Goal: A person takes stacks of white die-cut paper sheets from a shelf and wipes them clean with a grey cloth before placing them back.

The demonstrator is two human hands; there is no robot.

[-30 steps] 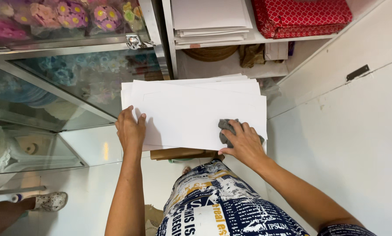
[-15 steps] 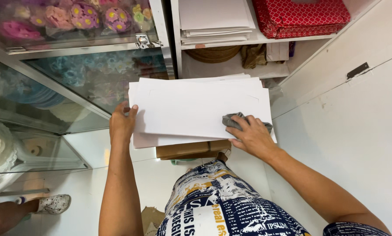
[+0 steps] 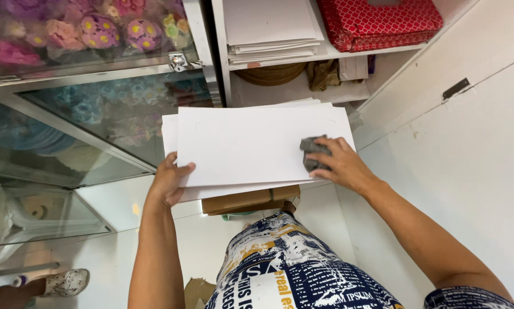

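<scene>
The stack of white sheets [image 3: 251, 146] sits dead centre, held level over a brown cardboard piece [image 3: 250, 200] that peeks out at its six o'clock edge. At the stack's three o'clock, the right hand [image 3: 340, 166] is curled around a small grey cloth [image 3: 313, 153], fingers closed on it and pressing it onto the top sheet. At eight o'clock, the left hand [image 3: 168, 183] pinches the stack's corner, thumb on top, fingers hidden beneath. Judging by the cloth's spot, the wipe is at the right edge; the top sheet looks clean, though how much is covered I cannot tell. Out at twelve o'clock, a shelf [image 3: 303, 57] carries more white sheets and a red quilted box [image 3: 377, 23]. At ten o'clock, a glass cabinet [image 3: 97, 86] shows fabric flowers.
</scene>
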